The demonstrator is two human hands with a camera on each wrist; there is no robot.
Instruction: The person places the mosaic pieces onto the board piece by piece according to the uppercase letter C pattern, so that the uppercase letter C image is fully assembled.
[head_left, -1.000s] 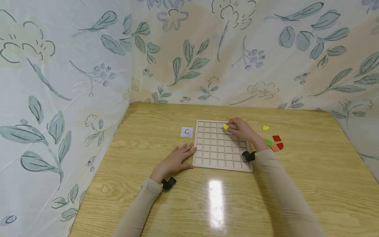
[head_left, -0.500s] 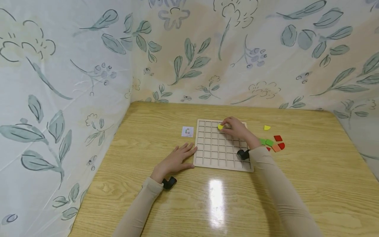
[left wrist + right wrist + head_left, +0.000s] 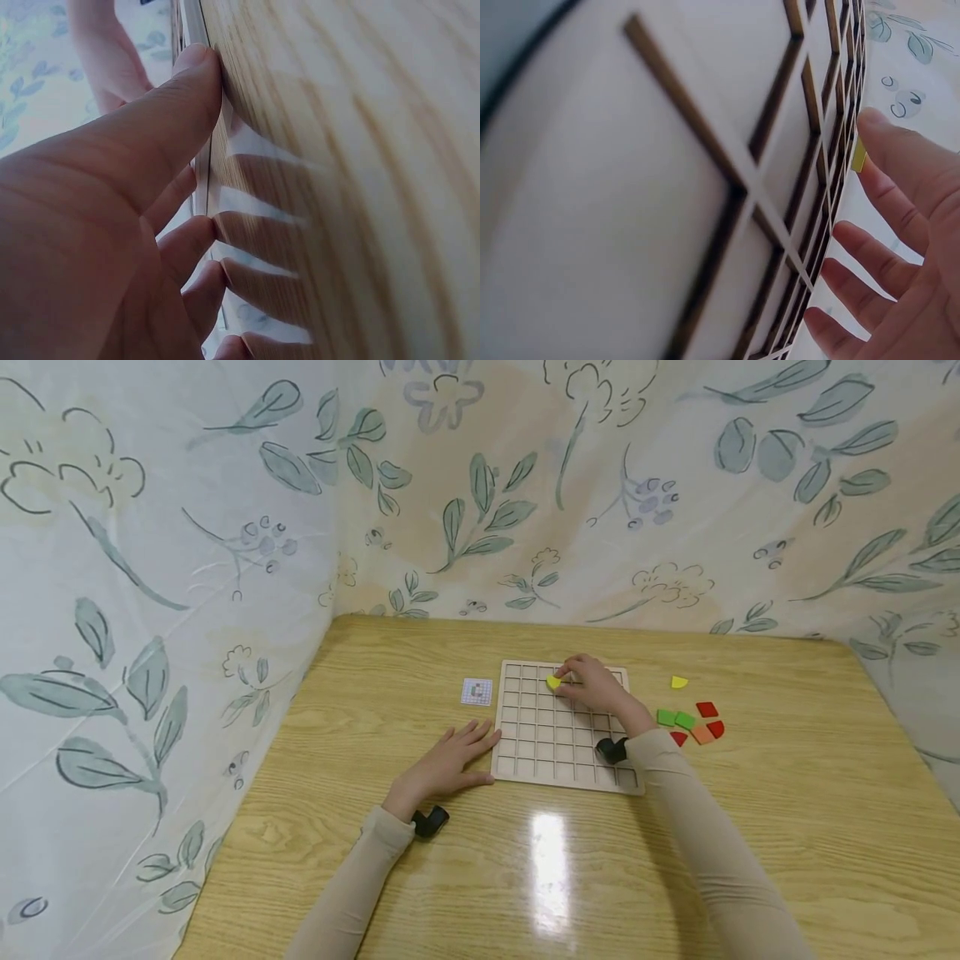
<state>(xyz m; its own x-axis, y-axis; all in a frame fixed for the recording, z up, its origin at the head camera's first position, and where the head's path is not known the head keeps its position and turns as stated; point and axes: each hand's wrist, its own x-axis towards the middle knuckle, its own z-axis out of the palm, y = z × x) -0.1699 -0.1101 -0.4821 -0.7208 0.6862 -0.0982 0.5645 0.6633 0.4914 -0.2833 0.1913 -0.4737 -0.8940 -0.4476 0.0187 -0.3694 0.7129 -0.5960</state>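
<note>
A pale wooden grid board (image 3: 528, 747) lies on the table. Over its far rows, my right hand (image 3: 596, 683) pinches a yellow quarter-round tile (image 3: 553, 682) between thumb and index finger. In the right wrist view that tile (image 3: 859, 156) shows edge-on between the fingertips, while the other fingers spread close over the grid. My left hand (image 3: 442, 764) rests flat on the tabletop, its fingers spread, with thumb and fingertips at the board's left edge. The left wrist view shows the left thumb (image 3: 196, 82) right beside that edge.
A small printed pattern card (image 3: 476, 692) lies left of the board. To the right are another yellow tile (image 3: 678, 682), green tiles (image 3: 684, 721), an orange tile (image 3: 702, 734) and red tiles (image 3: 707, 709). A flowered cloth (image 3: 450, 527) stands behind the table.
My right hand has moved left over the far part of the board with the yellow tile, slowing in the last half second. The left hand stays in place.
</note>
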